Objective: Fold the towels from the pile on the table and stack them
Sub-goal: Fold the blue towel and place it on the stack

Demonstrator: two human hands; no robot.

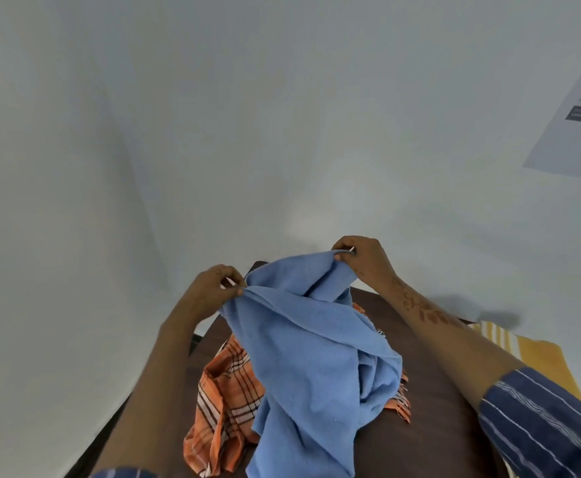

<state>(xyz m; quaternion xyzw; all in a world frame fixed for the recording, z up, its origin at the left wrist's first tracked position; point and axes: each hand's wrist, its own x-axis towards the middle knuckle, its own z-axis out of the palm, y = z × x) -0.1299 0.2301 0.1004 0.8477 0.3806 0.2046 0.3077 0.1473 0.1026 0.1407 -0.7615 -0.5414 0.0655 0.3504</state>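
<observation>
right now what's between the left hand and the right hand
In the head view, the upper edge of the blue towel spans between them: the left hand pinches one end, the right hand the other, and it sags over the orange plaid towel.

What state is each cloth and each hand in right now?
blue towel: unfolded, held up by its top edge, hanging crumpled
orange checked towel: crumpled on the table, partly under the blue one
yellow striped towel: lying flat at the right
left hand: pinching the blue towel
right hand: pinching the blue towel
</observation>
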